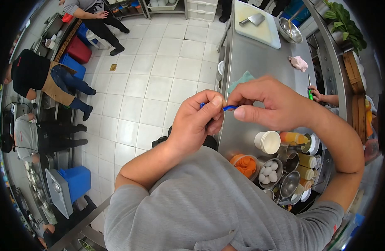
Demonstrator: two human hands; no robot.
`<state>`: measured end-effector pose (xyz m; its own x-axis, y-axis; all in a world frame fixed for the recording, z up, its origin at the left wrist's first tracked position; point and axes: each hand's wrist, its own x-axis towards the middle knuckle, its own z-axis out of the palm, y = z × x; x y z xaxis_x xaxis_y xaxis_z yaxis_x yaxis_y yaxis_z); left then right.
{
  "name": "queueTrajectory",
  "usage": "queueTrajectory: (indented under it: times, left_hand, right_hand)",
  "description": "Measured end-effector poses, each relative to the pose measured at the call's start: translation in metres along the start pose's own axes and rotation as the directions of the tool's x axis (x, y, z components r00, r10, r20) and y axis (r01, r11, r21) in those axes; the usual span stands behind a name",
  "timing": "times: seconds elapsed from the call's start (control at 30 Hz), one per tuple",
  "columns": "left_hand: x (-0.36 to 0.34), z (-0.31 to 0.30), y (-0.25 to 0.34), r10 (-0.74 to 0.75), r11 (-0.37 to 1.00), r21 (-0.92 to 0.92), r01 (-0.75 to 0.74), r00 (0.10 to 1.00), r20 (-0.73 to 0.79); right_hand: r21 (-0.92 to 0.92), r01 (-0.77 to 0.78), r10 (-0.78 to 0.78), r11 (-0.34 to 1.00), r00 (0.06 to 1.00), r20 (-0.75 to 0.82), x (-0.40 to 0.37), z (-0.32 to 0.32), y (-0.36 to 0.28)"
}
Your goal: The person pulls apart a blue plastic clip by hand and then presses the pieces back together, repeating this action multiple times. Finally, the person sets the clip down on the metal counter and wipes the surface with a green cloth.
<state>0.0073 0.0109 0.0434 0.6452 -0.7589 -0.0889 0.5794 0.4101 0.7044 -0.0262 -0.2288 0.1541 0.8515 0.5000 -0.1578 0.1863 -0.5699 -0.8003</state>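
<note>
I hold a thin blue band (229,108) stretched level between both hands, left hand (198,123) pinching one end and right hand (276,104) the other, above the steel worktop's (259,62) left edge.

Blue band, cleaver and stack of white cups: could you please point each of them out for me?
blue band (230,108), head view, on its bare middle stretch.
cleaver (256,19), head view, on the flat of the blade.
stack of white cups (269,142), head view, on the stack's side.
</note>
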Motion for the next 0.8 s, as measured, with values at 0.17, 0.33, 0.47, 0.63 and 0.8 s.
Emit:
queueTrajectory:
  times: [0.17, 0.33, 0.47, 0.63, 0.8]
  left_hand:
    - [0.004, -0.007, -0.001, 0.059, 0.995, 0.081, -0.06, 0.998, 0.015]
    - [0.009, -0.018, -0.003, 0.061, 0.993, -0.113, -0.04, 0.981, 0.185]
    - [0.016, -0.034, -0.009, 0.084, 0.934, -0.351, 0.065, 0.916, 0.392]
    - [0.02, -0.045, -0.015, 0.153, 0.848, -0.5, 0.177, 0.821, 0.55]
    - [0.021, -0.043, -0.014, 0.212, 0.819, -0.522, 0.239, 0.719, 0.662]
  right_hand:
    - [0.209, -0.183, 0.179, 0.961, 0.983, 0.036, 0.0, -0.001, -0.011]
    - [0.338, -0.217, 0.211, 0.916, 0.976, 0.055, 0.0, -0.002, -0.012]
    - [0.395, -0.198, 0.198, 0.897, 0.979, 0.043, -0.001, -0.003, -0.012]
    - [0.422, -0.162, 0.155, 0.892, 0.987, 0.051, -0.003, -0.004, -0.016]
    - [0.47, -0.107, 0.098, 0.876, 0.994, 0.043, -0.004, -0.001, -0.012]
